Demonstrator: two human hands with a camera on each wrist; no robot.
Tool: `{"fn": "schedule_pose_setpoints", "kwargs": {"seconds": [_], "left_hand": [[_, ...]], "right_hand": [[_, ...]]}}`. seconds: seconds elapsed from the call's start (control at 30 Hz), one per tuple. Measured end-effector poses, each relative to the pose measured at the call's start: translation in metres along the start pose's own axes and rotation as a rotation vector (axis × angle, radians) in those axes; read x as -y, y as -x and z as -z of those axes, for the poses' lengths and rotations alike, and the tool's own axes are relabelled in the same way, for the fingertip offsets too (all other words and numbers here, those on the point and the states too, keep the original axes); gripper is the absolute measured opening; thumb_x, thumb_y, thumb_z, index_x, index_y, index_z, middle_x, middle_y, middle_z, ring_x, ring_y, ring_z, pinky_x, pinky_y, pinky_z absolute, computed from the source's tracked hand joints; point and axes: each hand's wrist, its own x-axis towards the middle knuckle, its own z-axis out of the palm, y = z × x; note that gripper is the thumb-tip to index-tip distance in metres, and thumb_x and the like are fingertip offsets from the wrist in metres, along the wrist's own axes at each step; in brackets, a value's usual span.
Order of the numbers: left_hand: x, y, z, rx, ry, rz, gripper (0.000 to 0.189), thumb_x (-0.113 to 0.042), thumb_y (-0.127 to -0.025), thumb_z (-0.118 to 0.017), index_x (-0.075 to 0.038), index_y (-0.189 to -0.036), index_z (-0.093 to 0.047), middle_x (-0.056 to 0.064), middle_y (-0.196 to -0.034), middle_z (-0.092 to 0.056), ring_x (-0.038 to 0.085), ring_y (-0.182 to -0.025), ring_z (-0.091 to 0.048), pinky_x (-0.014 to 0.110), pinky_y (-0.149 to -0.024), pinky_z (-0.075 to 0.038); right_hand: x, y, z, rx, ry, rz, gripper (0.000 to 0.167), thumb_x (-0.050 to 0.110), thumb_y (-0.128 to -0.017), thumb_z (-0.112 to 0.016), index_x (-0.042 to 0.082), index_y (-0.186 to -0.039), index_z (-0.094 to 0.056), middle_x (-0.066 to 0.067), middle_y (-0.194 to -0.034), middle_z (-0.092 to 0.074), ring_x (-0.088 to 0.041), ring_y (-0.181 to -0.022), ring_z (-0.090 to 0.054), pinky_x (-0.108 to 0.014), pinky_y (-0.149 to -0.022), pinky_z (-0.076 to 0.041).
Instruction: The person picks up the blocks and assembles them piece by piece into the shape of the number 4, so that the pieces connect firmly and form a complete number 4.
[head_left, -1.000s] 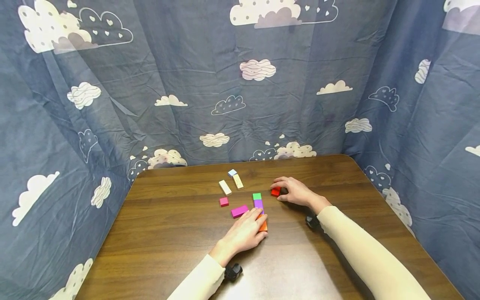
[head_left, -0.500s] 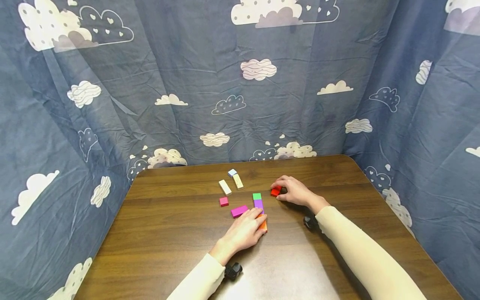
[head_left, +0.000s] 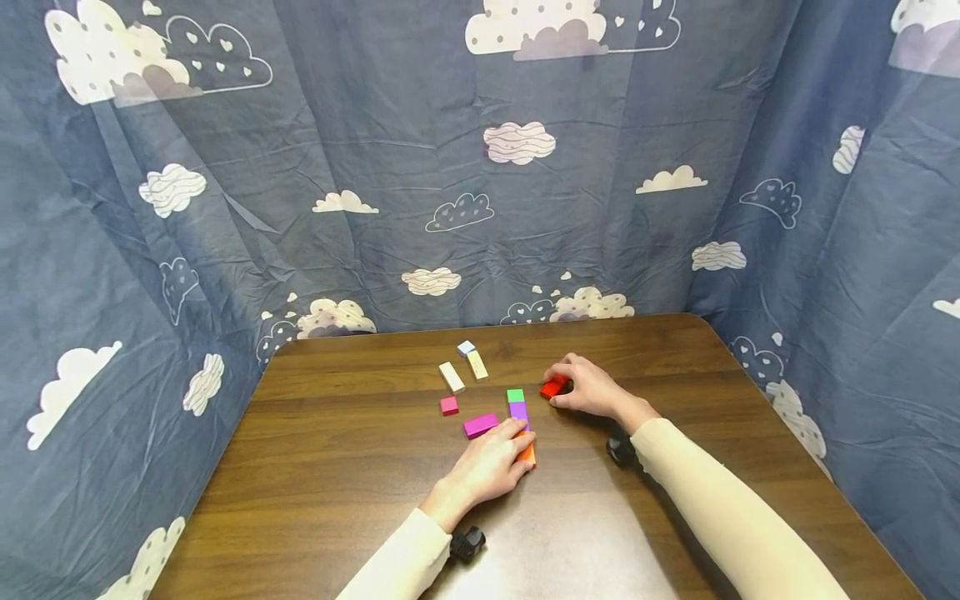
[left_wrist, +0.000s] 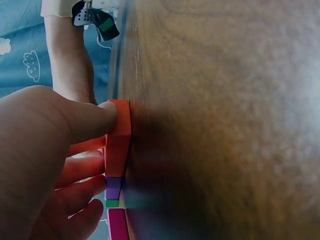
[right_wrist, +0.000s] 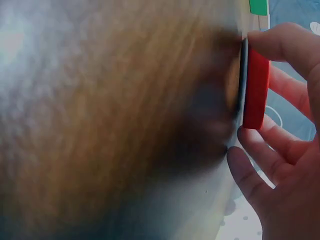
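Note:
In the head view my left hand point(head_left: 487, 460) lies over an orange block point(head_left: 528, 455), the thumb at its near end and the fingers across its far part. The left wrist view shows the thumb pressed against the orange block point(left_wrist: 118, 140). A purple block point(head_left: 518, 411) and a green block point(head_left: 515, 395) continue in line beyond it. To the right, my right hand point(head_left: 591, 388) pinches a red block point(head_left: 553, 387) between thumb and fingers. In the right wrist view the red block point(right_wrist: 256, 90) stays close to the tabletop; whether it touches is unclear.
A magenta block point(head_left: 480, 426) lies just left of the row. Farther back are a pink-red block point(head_left: 449, 406), a white block point(head_left: 452, 377), a pale yellow block point(head_left: 477, 364) and a light blue block point(head_left: 466, 348). A cloud-print curtain point(head_left: 390, 167) surrounds the wooden table point(head_left: 337, 467).
The right hand has turned the red block slightly and shifted a little toward the near side. The left hand stays on the orange block; the other blocks keep their places.

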Motion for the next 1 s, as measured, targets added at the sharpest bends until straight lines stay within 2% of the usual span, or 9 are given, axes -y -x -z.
{"fn": "schedule_pose_setpoints", "kwargs": {"seconds": [0.2, 0.43, 0.6, 0.8, 1.0], "left_hand": [[0.001, 0.000, 0.001, 0.005, 0.013, 0.001, 0.045, -0.032, -0.095, -0.071, -0.010, -0.134, -0.066, 0.010, -0.140, -0.057, 0.023, -0.132, -0.051, 0.034, -0.109, -0.041], [0.002, -0.001, 0.001, -0.007, 0.007, -0.007, 0.044, -0.032, -0.094, -0.071, -0.010, -0.133, -0.066, 0.010, -0.139, -0.058, 0.022, -0.131, -0.052, 0.034, -0.108, -0.043], [0.002, -0.001, 0.001, 0.000, 0.005, -0.003, 0.044, -0.032, -0.095, -0.071, -0.010, -0.133, -0.066, 0.010, -0.139, -0.058, 0.022, -0.131, -0.052, 0.034, -0.107, -0.043], [0.001, -0.001, 0.003, 0.001, 0.001, -0.007, 0.045, -0.032, -0.094, -0.071, -0.010, -0.133, -0.066, 0.010, -0.139, -0.058, 0.023, -0.132, -0.052, 0.034, -0.108, -0.042], [0.001, -0.001, 0.002, 0.018, 0.004, -0.010, 0.045, -0.032, -0.094, -0.071, -0.010, -0.133, -0.065, 0.011, -0.140, -0.057, 0.024, -0.133, -0.051, 0.035, -0.109, -0.042]], "right_hand": [[0.003, 0.002, -0.001, -0.036, -0.034, 0.000, 0.038, 0.027, -0.073, -0.086, 0.021, -0.108, -0.072, -0.002, -0.100, -0.054, -0.021, -0.088, -0.058, -0.038, -0.077, -0.048], [0.009, 0.003, 0.000, -0.107, -0.031, 0.016, 0.036, 0.026, -0.072, -0.085, 0.018, -0.105, -0.071, 0.000, -0.105, -0.056, -0.019, -0.089, -0.058, -0.038, -0.078, -0.048], [0.014, 0.003, -0.001, -0.136, -0.025, 0.019, 0.036, 0.030, -0.072, -0.087, 0.016, -0.099, -0.067, 0.003, -0.094, -0.059, -0.016, -0.080, -0.056, -0.036, -0.071, -0.046], [0.012, 0.002, -0.005, -0.093, -0.066, -0.009, 0.035, 0.032, -0.076, -0.088, 0.015, -0.093, -0.063, 0.006, -0.080, -0.061, -0.013, -0.071, -0.054, -0.032, -0.065, -0.044], [0.011, 0.000, -0.004, -0.061, -0.041, 0.022, 0.031, 0.029, -0.078, -0.088, 0.012, -0.098, -0.072, 0.004, -0.084, -0.067, -0.013, -0.073, -0.058, -0.035, -0.069, -0.047]]}}
